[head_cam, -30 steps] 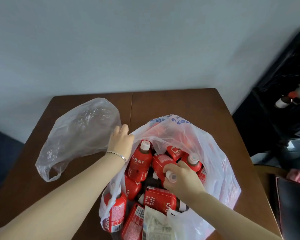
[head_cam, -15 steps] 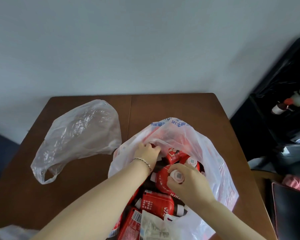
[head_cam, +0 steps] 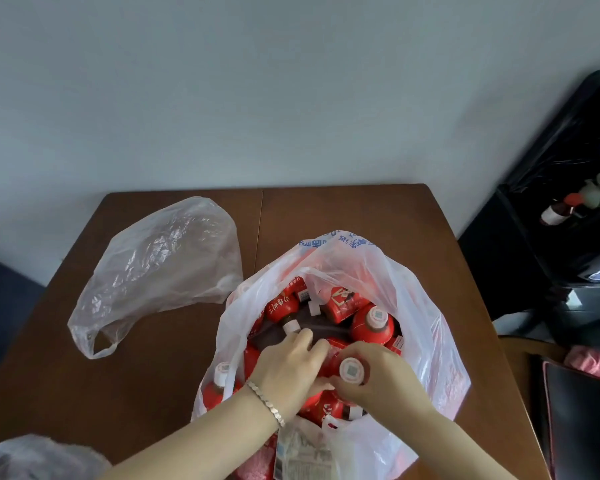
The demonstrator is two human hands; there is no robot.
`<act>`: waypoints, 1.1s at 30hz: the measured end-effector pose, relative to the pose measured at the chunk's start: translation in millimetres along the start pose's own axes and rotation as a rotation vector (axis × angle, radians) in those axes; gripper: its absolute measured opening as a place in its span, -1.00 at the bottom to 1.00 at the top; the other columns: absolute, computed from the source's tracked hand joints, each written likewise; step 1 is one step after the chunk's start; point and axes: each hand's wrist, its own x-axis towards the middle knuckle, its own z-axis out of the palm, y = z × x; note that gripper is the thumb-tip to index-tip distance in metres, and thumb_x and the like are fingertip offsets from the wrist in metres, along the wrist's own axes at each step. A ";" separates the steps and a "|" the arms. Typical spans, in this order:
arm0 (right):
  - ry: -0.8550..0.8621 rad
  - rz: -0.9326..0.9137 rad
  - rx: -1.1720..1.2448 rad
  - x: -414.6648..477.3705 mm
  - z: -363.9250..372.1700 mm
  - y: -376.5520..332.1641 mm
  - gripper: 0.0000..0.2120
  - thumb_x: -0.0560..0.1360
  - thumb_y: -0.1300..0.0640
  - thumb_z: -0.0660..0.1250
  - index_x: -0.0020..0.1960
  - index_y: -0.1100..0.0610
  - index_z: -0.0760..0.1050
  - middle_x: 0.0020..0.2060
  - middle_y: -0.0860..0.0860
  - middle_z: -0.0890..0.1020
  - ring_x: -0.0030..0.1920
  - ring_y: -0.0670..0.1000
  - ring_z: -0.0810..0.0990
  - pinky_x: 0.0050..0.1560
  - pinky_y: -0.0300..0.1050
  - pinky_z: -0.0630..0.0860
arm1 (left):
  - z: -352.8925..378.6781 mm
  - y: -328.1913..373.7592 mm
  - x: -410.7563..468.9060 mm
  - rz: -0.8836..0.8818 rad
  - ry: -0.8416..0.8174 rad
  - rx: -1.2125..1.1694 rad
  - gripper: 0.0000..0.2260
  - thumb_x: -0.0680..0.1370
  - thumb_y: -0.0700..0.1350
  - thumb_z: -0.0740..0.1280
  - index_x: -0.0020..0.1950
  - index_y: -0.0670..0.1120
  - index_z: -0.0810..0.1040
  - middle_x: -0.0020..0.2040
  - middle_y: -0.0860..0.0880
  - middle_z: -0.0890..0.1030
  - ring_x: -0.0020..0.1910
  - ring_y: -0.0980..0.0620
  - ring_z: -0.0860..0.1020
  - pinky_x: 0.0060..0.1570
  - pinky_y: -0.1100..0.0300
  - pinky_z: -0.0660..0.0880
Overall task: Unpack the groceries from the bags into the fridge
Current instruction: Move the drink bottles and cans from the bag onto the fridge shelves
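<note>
A white plastic grocery bag (head_cam: 426, 327) with blue print stands open on the brown table (head_cam: 347, 216). It holds several red bottles with white caps, one of them upright (head_cam: 373, 329) at the far right. My right hand (head_cam: 385, 379) grips the neck of a red bottle (head_cam: 352, 369) whose white cap points up at me. My left hand (head_cam: 288, 367), a silver bracelet on its wrist, is down inside the bag beside it, fingers curled around the body of the same bottle. A paper receipt (head_cam: 300, 452) lies at the bag's near edge.
An empty clear plastic bag (head_cam: 160, 268) lies on the table's left half. More clear plastic (head_cam: 32, 459) shows at the bottom left corner. To the right stands an open dark fridge (head_cam: 548, 244) with a small bottle (head_cam: 558, 211) on its shelf.
My left hand left the bag's rim, went over the far bottles, and now sits deep in the bag against the bottle my right hand holds. The right hand stayed on its bottle.
</note>
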 end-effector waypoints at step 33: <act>-0.001 0.154 -0.425 53.6 -25.7 39.0 -0.52 0.54 0.18 0.18 0.44 0.01 0.20 0.31 0.01 0.39 0.31 0.05 0.36 0.22 -0.09 0.39 | 6.2 6.2 14.5 -0.063 0.246 -0.028 -0.64 0.30 0.28 0.19 -0.40 0.00 0.45 -0.59 0.08 0.40 -0.67 0.12 0.37 -0.57 0.40 0.04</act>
